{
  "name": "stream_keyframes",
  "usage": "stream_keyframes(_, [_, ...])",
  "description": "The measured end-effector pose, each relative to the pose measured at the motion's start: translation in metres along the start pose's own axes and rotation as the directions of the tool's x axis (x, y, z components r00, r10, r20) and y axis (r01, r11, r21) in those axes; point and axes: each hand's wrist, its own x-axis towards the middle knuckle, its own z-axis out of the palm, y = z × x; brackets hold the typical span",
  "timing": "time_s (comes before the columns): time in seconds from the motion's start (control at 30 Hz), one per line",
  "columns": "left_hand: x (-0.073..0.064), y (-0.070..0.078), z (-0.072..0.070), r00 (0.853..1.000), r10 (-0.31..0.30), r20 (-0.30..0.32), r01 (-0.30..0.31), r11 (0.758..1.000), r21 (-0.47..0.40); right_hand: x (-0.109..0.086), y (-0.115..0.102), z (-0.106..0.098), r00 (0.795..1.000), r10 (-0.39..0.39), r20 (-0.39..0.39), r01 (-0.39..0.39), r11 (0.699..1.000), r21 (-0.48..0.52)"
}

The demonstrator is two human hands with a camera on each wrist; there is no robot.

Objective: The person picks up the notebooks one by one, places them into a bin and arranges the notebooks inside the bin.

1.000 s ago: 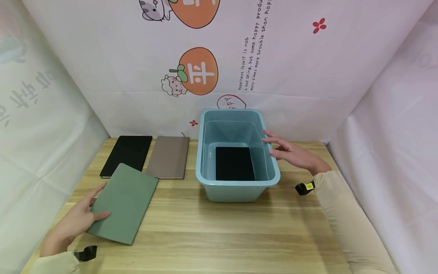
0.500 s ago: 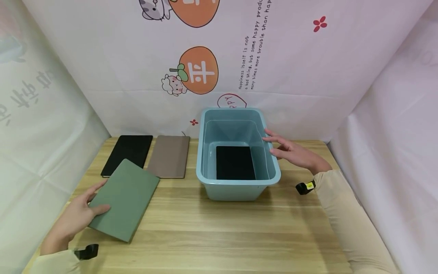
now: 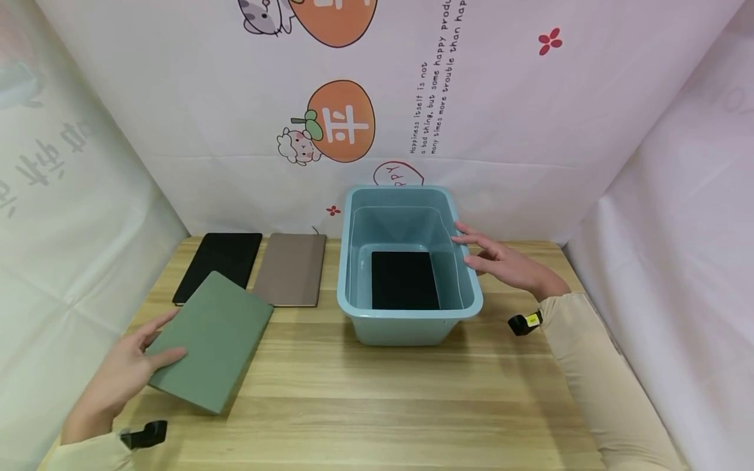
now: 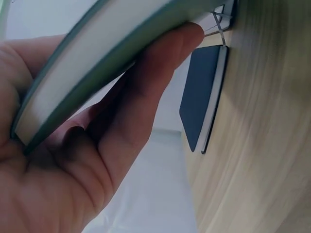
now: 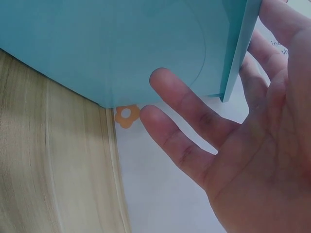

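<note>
My left hand (image 3: 120, 369) grips a green notebook (image 3: 212, 340) by its near left side, thumb on the cover. The left wrist view shows the notebook's page edges (image 4: 73, 77) with fingers curled beneath. The notebook is tilted, held over the table, and overlaps a black notebook (image 3: 220, 261) and a taupe notebook (image 3: 291, 271) in the head view. On the right, my right hand (image 3: 501, 261) rests on the rim of a light blue plastic bin (image 3: 406, 330), fingers loosely spread. Two of its fingers extend along the bin's outer wall (image 5: 121, 53). Inside lies another black notebook (image 3: 404, 281).
The wooden table (image 3: 377, 405) runs up to a white printed cloth (image 3: 501, 118) behind the bin. More white cloth hangs at the left (image 3: 76, 216) and right (image 3: 660, 216) sides.
The green notebook has been raised slightly and its near edge has tipped up, with my left hand moving along. My right hand and the bin have stayed where they were.
</note>
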Motion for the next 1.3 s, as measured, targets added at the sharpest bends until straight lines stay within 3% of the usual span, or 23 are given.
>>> stream_keyframes(0.2, [-0.003,0.003,-0.004,1.000,-0.018,0.006,0.018,0.996,-0.088,0.000,0.000,0.001,1.000,0.000,-0.003,0.000,1.000,0.004])
stream_keyframes(0.37, [-0.005,0.008,-0.007,1.000,-0.015,-0.018,0.013,0.995,-0.103,0.001,0.000,0.002,1.000,-0.005,0.001,0.005,1.000,0.012])
stream_keyframes(0.43, [-0.004,0.008,-0.008,1.000,-0.014,-0.012,0.012,0.986,-0.169,0.001,0.000,0.002,1.000,-0.006,0.002,0.006,1.000,0.011])
stream_keyframes(0.5, [-0.002,0.008,-0.008,1.000,-0.008,0.008,0.010,0.951,-0.308,0.002,0.000,0.002,1.000,-0.006,0.003,0.006,1.000,0.011])
stream_keyframes(0.6, [0.001,0.010,-0.008,1.000,0.016,0.021,-0.004,0.876,-0.482,0.002,0.000,0.002,1.000,-0.003,0.004,0.003,1.000,0.012])
stream_keyframes(0.67, [0.003,0.013,-0.007,0.999,0.029,0.015,-0.017,0.839,-0.544,0.002,0.000,0.002,1.000,0.001,0.002,-0.001,1.000,0.016])
stream_keyframes(0.93, [0.011,0.032,-0.004,0.993,0.116,-0.038,-0.116,0.794,-0.597,0.000,-0.001,0.002,1.000,0.003,-0.001,-0.003,1.000,0.011])
stream_keyframes(1.03, [0.016,0.038,-0.004,0.988,0.151,-0.034,-0.138,0.752,-0.645,-0.001,-0.001,0.002,1.000,0.005,-0.002,-0.005,1.000,0.010])
stream_keyframes(1.17, [0.021,0.042,-0.003,0.982,0.188,-0.023,-0.146,0.679,-0.720,-0.001,0.000,0.002,1.000,0.001,-0.005,-0.001,1.000,0.012])
stream_keyframes(1.3, [0.025,0.045,0.000,0.981,0.191,-0.029,-0.146,0.633,-0.760,-0.001,-0.001,0.002,1.000,0.003,-0.006,-0.003,1.000,0.010])
